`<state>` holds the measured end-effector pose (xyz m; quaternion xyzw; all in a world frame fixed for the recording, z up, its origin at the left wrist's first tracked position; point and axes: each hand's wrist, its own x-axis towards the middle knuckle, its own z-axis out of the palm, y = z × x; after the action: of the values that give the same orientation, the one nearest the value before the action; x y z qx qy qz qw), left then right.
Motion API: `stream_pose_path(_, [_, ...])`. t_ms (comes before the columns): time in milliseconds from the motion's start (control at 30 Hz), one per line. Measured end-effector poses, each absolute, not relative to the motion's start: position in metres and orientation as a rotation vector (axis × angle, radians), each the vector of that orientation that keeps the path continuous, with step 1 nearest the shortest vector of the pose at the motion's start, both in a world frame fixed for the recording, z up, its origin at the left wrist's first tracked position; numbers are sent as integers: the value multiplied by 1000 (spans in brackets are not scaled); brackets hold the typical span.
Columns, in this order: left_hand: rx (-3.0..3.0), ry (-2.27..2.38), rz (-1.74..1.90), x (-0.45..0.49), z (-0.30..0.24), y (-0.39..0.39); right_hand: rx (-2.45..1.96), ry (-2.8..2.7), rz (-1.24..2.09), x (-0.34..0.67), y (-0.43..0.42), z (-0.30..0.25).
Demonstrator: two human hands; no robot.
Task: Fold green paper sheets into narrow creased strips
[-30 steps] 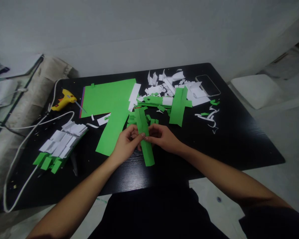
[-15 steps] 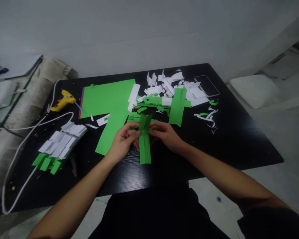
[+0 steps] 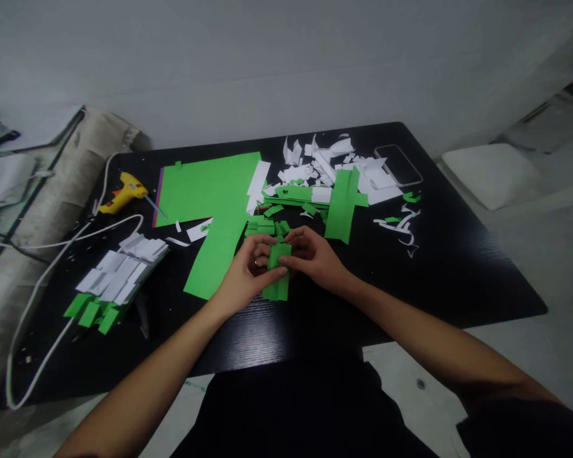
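Observation:
Between my two hands is a creased strip of green paper [image 3: 277, 289], held above the front part of the table. My left hand [image 3: 248, 266] grips its left side, with the thumb lying across the front. My right hand [image 3: 315, 257] pinches it from the right, thumb near the upper middle. Fingers of both hands are partly hidden behind the paper. Just beyond my fingertips lie small folded green paper pieces [image 3: 260, 226]. To the right of them rests a longer creased green strip [image 3: 342, 207].
A large green sheet [image 3: 205, 191] covers the table's [image 3: 434, 267] left middle. White paper scraps [image 3: 322, 162] and a phone [image 3: 398, 165] lie at the back right. A yellow glue gun [image 3: 127, 193], its white cord [image 3: 42, 280] and a folded paper assembly [image 3: 119, 273] are at left.
The green strip looked long and upright before; now its upper part is folded down and it appears shorter. My left thumb has moved across its front.

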<state>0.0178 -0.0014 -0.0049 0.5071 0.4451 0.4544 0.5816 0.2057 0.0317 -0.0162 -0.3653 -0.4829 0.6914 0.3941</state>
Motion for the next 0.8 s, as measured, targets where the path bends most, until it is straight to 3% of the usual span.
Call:
stream_pose_path(400, [1139,1094,986,19,-11,0,-985,-1487,1531,209,35,-14])
stream_pose_path(800, [1219,1169,931,16,-10,1,-1031,-1201,1397,214,44,-18])
